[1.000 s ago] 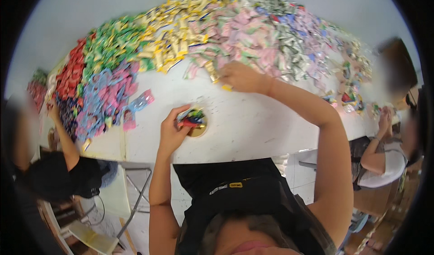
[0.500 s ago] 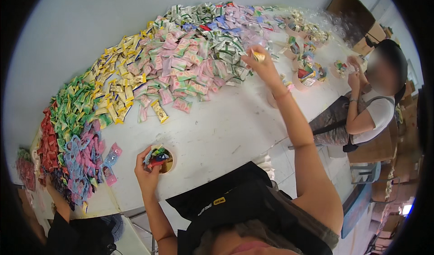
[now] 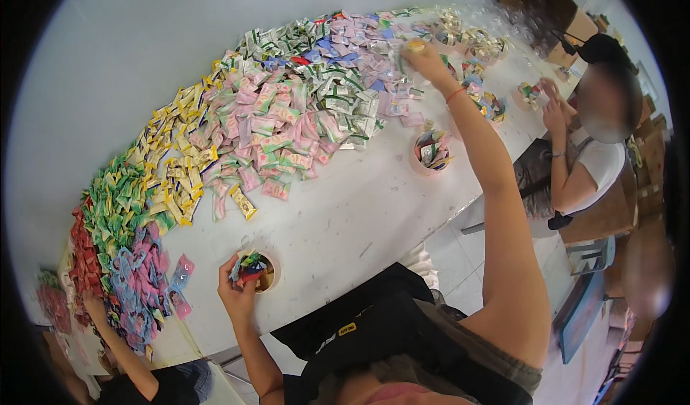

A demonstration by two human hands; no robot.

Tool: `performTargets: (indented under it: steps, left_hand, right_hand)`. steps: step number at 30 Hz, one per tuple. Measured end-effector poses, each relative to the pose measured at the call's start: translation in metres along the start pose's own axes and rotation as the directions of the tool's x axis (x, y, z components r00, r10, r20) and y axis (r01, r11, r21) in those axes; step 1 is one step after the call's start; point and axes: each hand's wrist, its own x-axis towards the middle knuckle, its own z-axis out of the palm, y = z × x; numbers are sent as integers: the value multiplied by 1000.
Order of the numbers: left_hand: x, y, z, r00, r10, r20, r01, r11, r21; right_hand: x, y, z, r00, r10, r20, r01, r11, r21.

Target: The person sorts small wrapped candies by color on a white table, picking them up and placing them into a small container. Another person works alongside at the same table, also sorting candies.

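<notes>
Near the table's front edge my left hand (image 3: 237, 283) is closed around a bunch of small wrapped snack packets (image 3: 251, 267) in red, green, blue and black. It rests at the left side of a pale pink tub (image 3: 276, 274), with the packets over its mouth. My right hand (image 3: 429, 61) reaches far across the table, fingers closed on a small packet (image 3: 415, 46) with yellow on it. Below that hand lie pinkish-purple packets (image 3: 392, 103) at the right end of a long heap. The rest of its grip is blurred.
Along the wall the heap runs through silver-green, pink (image 3: 266, 117), yellow (image 3: 172, 160), green (image 3: 115, 196), red and blue-pink packets. A filled tub (image 3: 431, 153) stands under my right forearm; more stand beyond. A person (image 3: 582, 153) works at right; another person's hand (image 3: 93, 306) reaches in at left.
My right hand has moved farther away along the heap, still gripping the packet. My left hand stays at the tub. The view has shifted slightly, and the left co-worker's arm shows more.
</notes>
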Motion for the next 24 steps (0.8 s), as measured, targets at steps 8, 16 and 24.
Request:
performTargets:
  steps: [8, 16, 24]
  left_hand:
    - [4, -5, 9, 999, 15, -31, -15, 1000, -15]
    - [-1, -3, 18, 998, 10, -65, -11, 1000, -19]
    - [4, 10, 29, 997, 59, -59, -63, 995, -73]
  right_hand:
    - [0, 39, -14, 981, 128, 144, 56, 525, -849]
    - [-15, 34, 1, 876, -177, 449, 479, 434, -763]
    - [-203, -119, 150, 595, -408, 692, 91, 890, 447]
